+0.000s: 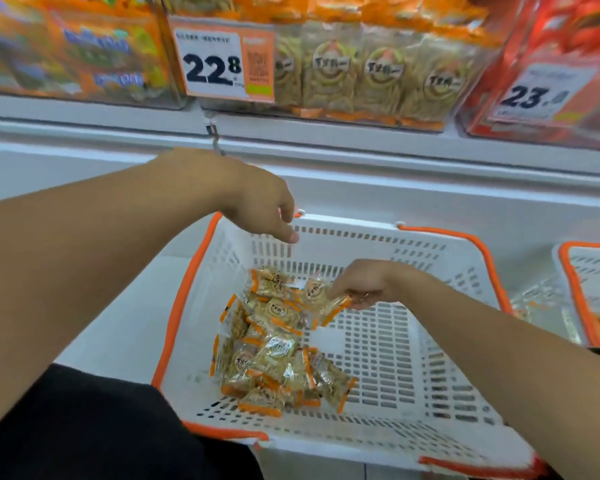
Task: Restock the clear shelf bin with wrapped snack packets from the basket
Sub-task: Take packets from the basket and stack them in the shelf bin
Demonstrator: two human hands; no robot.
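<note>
A white slotted basket (413, 358) with an orange rim sits low in front of me. Several clear, orange-edged snack packets (271, 355) lie heaped in its left half. My right hand (361, 284) reaches into the basket and pinches one packet (323, 299) at the top of the heap. My left hand (260, 206) hovers above the basket's far left rim, fingers hanging loosely, holding nothing. The clear shelf bin (361, 74) stands above, upright packets of the same kind lined along its front, beside a price tag reading 22.8 (219, 64).
A white shelf ledge (361, 143) runs between bin and basket. A bin of orange packs (70, 53) stands at the upper left, a red-pack bin (551, 71) at the upper right. A second orange-rimmed basket (589, 289) sits on the right.
</note>
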